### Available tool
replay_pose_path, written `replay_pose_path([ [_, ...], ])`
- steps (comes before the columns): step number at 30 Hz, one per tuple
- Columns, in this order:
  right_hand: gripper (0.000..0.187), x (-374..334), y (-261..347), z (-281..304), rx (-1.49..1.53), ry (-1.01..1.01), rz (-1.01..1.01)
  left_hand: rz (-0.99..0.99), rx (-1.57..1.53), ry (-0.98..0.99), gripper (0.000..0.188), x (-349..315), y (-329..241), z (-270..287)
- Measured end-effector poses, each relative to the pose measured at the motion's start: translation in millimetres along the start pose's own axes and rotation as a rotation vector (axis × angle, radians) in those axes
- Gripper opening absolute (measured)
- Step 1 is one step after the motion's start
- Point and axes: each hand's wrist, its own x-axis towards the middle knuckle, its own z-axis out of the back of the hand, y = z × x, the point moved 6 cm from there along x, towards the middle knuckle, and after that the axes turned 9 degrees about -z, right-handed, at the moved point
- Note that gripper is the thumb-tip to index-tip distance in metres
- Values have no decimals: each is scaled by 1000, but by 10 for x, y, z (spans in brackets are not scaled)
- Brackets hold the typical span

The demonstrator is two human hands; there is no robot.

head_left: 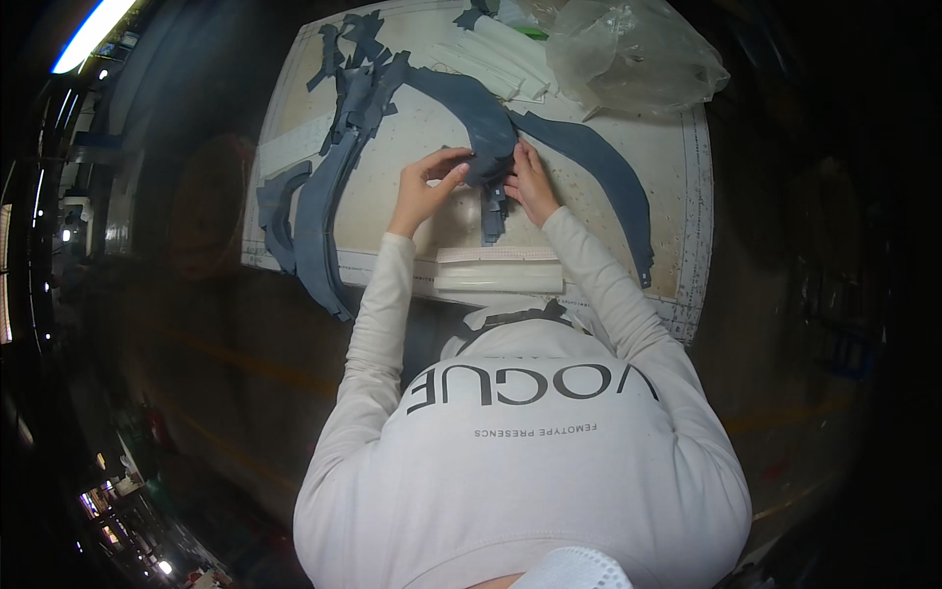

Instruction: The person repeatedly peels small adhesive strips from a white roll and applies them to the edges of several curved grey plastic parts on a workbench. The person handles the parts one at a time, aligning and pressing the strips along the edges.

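Observation:
A stack of curved blue-grey fabric pieces (469,106) arches across the middle of the table, its near end between my two hands. My left hand (428,187) pinches the left edge of that end with thumb and fingers. At the right edge, my right hand (531,184) grips the same end, some fingers hidden under the cloth. Just below hangs or lies a small bundle of narrow blue-grey strips (493,218); I cannot tell whether it is joined to the stack. Another curved blue-grey fabric piece (599,167) stretches rightward past my right hand.
Long blue-grey fabric pieces (329,216) and crumpled scraps (365,88) cover the table's left side. A clear plastic bag (633,54) and white folded strips (500,59) lie at the back. A ruler (497,254) rests near the front edge of the pale table (659,128).

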Motion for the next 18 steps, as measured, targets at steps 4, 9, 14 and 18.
replay_pose_path([
  [4, 59, 51, 25, 47, -81, -33, 31, 150, -15, -83, 36, -66, 104, 150],
  [9, 68, -65, 306, -180, -477, -127, 495, 731, -307, -11, 51, -153, 568, 59],
  [14, 56, -270, 620, -166, -420, -13, 503, 658, -928, -214, 23, 327, 867, -313],
  [18, 56, -841, 931, 111, -604, 26, 664, 648, -929, -454, 17, 865, 1065, -241],
])
